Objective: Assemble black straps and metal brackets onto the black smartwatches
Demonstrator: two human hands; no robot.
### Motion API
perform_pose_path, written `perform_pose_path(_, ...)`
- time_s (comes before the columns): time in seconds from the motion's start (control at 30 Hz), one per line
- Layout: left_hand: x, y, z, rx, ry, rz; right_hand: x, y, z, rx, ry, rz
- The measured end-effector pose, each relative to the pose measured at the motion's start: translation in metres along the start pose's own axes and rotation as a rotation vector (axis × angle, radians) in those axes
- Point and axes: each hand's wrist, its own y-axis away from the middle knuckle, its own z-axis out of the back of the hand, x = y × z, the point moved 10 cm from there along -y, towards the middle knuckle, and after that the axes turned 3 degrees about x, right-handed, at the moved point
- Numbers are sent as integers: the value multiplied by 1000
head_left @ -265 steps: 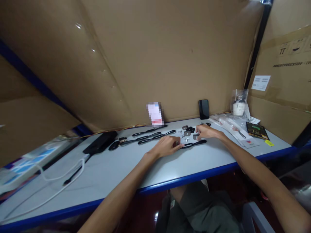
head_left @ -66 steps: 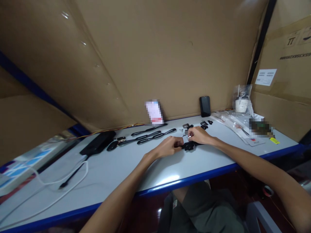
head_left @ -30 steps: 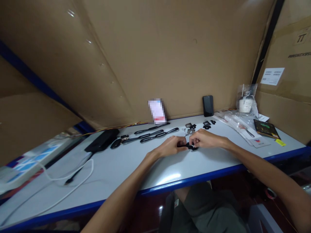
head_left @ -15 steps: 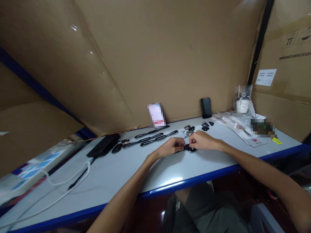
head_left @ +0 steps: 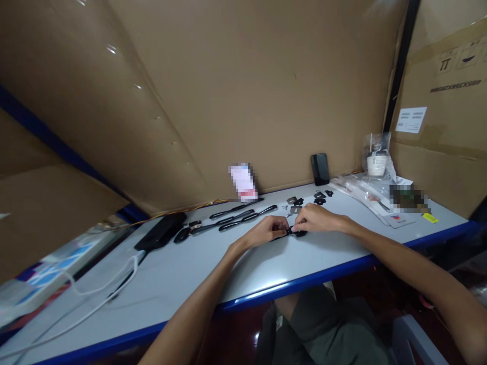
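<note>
**Both hands pinched on one small black part at mid-table**

Head view: the left hand [head_left: 266, 231] and the right hand [head_left: 318, 218] meet fingertip to fingertip low over the pale grey table with a blue front edge [head_left: 304, 278]. Between them sits a small black part [head_left: 297, 232], irregular in outline and too small to tell its material. It lies on or just above the tabletop. The fingers of both hands are curled shut on it, the left from its left end and the right from above and to its right.

Just beyond the grip lie scattered small black and grey flat pieces [head_left: 296, 202]. Beyond and to the left of the grip are long slim black strap-like pieces [head_left: 246, 216], side by side. Farther left are a flat black oblong case [head_left: 161, 231] and a looping white cable [head_left: 110, 287]. Well behind the right hand, a black phone [head_left: 320, 169] leans upright against the brown cardboard wall [head_left: 243, 91]. To the right of the grip, clear plastic bags [head_left: 361, 191] lie flat
</note>
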Motion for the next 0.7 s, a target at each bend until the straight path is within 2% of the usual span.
perform_pose_path(0.23, 0, 0, 0, 1, 2, -3, -5, -2, 3, -17, 25, 30)
perform_pose_path(0.47, 2, -1, -1, 6, 1, 3, -18, 0, 5, -48, 89, -78)
perform_pose_path(0.7, 0, 0, 0, -6, -5, -6, -7, 1, 2, -10, 48, -24)
